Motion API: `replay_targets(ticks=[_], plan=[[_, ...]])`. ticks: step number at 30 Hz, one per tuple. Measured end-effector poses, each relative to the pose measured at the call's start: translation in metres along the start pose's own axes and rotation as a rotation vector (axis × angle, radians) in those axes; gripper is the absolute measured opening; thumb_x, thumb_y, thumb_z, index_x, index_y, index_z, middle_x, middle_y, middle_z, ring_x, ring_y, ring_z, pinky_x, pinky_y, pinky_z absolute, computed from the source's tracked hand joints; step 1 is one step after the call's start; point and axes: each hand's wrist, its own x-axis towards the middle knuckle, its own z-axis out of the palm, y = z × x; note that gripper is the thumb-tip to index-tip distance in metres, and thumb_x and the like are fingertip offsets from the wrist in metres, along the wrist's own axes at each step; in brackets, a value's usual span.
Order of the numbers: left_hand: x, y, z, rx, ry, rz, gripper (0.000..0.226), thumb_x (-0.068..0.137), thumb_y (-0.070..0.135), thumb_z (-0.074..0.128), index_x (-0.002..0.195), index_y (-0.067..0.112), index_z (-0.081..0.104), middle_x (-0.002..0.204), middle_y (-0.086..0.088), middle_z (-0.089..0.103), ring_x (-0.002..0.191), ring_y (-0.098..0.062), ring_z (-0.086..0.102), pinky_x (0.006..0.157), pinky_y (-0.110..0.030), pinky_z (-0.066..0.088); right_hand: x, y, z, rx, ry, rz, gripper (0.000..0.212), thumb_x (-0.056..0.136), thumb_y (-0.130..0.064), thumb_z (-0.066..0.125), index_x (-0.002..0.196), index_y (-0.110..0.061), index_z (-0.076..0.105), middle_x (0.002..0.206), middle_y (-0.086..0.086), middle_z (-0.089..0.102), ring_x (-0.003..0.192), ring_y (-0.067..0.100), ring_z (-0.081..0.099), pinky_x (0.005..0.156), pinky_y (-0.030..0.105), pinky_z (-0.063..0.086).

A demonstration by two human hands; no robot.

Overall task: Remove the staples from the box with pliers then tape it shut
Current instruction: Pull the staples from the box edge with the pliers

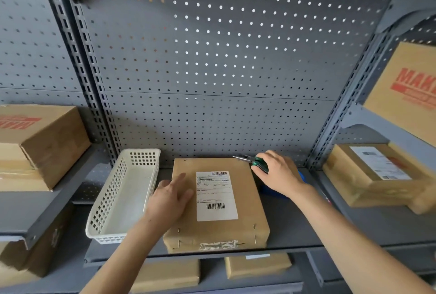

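A flat brown cardboard box (pixel 245 201) with a white shipping label (pixel 215 195) lies on the grey shelf (pixel 290 220) in front of me. Small staples (pixel 254 227) show near its front edge, one at each front corner. My left hand (pixel 171 197) rests flat on the box's left part, fingers straight. My right hand (pixel 277 174) grips the green handles of pliers (pixel 256 161) at the box's far right corner; the metal jaws point left. A blue object (pixel 302 177), possibly tape, is mostly hidden behind my right hand.
A white plastic basket (pixel 122 195) stands left of the box, touching it. More cardboard boxes sit on side shelves at left (pixel 40 145) and right (pixel 370 175), and below (pixel 257 266). A pegboard wall (pixel 212 69) rises behind the shelf.
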Motion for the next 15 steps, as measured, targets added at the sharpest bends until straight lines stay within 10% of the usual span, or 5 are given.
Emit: replay_targets(ticks=[15], plan=[[-0.003, -0.004, 0.013, -0.103, 0.087, -0.008, 0.051, 0.095, 0.059, 0.048, 0.143, 0.042, 0.039, 0.121, -0.003, 0.06, 0.105, -0.025, 0.061, 0.083, -0.038, 0.051, -0.005, 0.016, 0.016, -0.056, 0.024, 0.01, 0.042, 0.099, -0.058, 0.049, 0.119, -0.025, 0.066, 0.109, -0.005, 0.067, 0.097, 0.022, 0.065, 0.08, 0.039, 0.054]])
